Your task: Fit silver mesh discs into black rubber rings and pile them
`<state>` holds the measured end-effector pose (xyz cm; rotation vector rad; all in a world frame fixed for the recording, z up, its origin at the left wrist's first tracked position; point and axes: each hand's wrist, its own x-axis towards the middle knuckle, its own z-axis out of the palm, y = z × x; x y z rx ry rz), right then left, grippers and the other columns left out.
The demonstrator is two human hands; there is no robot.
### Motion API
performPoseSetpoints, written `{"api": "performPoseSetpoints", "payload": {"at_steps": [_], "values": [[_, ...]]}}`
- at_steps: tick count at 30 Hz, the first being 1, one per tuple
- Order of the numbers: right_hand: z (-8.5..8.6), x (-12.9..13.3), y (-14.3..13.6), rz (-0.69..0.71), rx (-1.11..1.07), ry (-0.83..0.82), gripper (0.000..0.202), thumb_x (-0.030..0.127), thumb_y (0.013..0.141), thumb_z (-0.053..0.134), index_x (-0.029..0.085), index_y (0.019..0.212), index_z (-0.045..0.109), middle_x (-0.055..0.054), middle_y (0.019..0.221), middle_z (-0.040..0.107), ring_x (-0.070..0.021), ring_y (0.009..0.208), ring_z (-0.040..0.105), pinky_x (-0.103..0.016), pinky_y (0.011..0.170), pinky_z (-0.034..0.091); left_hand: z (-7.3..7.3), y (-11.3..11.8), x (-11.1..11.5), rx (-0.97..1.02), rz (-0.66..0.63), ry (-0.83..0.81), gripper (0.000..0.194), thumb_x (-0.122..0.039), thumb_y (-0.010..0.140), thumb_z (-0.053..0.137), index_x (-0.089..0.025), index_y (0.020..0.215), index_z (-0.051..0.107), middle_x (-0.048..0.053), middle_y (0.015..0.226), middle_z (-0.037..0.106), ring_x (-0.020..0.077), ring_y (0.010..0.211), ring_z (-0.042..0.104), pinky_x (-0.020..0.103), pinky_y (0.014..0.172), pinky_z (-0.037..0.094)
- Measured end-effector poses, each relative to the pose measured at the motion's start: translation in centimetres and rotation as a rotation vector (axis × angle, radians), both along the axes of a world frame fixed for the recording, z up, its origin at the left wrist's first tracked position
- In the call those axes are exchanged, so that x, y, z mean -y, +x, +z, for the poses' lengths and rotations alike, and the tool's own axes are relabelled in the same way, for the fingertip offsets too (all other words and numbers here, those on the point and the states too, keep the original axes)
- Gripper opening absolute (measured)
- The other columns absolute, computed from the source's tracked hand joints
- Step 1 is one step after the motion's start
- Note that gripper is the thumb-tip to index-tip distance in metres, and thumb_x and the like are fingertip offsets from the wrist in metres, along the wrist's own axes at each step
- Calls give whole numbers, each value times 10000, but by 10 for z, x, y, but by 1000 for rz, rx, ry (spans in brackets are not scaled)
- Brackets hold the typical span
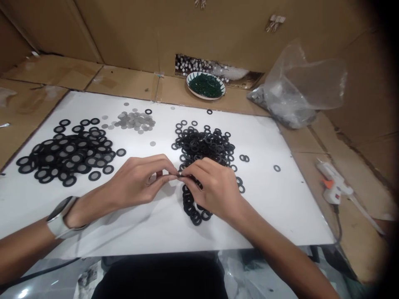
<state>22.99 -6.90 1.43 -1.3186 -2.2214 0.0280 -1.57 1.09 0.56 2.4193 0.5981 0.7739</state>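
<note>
Fingertip to fingertip, my left hand (141,178) and my right hand (215,185) pinch a small dark piece (180,175) over the white board. It looks like one of the black rings, but the fingertips cover most of it. Under and behind my right hand spreads a heap of flat black rings (205,143). To the left of my left hand lies a pile of black rings with grey discs in their centres (71,155). Behind my left hand, small grey discs (135,121) are heaped loosely. A watch (62,218) is on my left wrist.
The white board (268,211) sits on cardboard with cardboard walls around it. At the back stand a plate of dark green bits (205,86) and a clear plastic bag (289,95). A glue gun (333,182) with a cord lies at the right. One loose ring (277,168) is nearby.
</note>
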Motion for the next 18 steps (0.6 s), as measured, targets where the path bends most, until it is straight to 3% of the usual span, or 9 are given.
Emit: {"api": "performPoseSetpoints", "payload": {"at_steps": [5,9,13,16,18], "values": [[8,4,-2,17,275,156,152,51,1065,695,153,996,784,-39,898,802,-207,815,674,-369,578,457,2,-1,3,-82,-6,34,122,-313,1125,697,-209,1152,754,3,1030,806,93,693,687,238,606,487],[11,3,-2,44,253,268,138,38,1065,696,131,1033,793,-54,950,828,-208,820,682,-367,623,519,12,1,2,-7,10,-198,94,-289,1102,725,-234,1068,794,-20,945,795,85,674,677,204,608,531],[8,-1,-1,60,-224,111,106,196,1111,772,146,1202,795,-66,1083,857,-178,885,762,-303,649,591,20,2,1,106,76,-452,164,-398,1082,790,-245,1054,841,-13,832,783,102,630,708,200,575,568],[6,-4,-4,69,-608,-73,80,243,1085,826,186,1138,814,-37,1035,853,-138,837,771,-233,592,578,21,2,1,149,118,-571,196,-437,1059,830,-244,1037,850,-16,716,736,107,566,689,183,498,534],[6,-4,-8,44,-739,-141,72,253,1056,860,189,1064,828,-25,1001,849,-128,823,766,-210,571,560,21,3,2,166,135,-595,204,-442,1040,853,-240,1011,845,-19,680,722,102,530,669,173,463,508]]}}
